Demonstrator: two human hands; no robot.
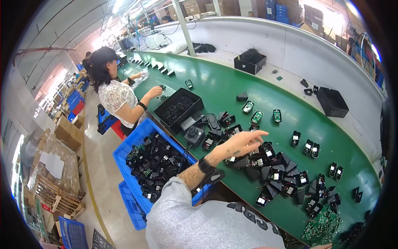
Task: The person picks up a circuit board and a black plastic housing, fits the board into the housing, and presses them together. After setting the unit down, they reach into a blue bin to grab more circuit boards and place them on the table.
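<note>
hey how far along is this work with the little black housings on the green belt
Partly done, by the look of it. Several open housings with parts inside already sit spaced out along the green belt. In hand: the left hand reaches, fingers spread and empty, over a crowded pile of housings. Left: that pile, plus a blue crate full of black parts. The right hand is out of view.

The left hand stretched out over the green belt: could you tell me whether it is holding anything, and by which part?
Nothing is held: the left hand reaches open, fingers extended, above the black casings on the green belt. The right hand is not in view.
</note>
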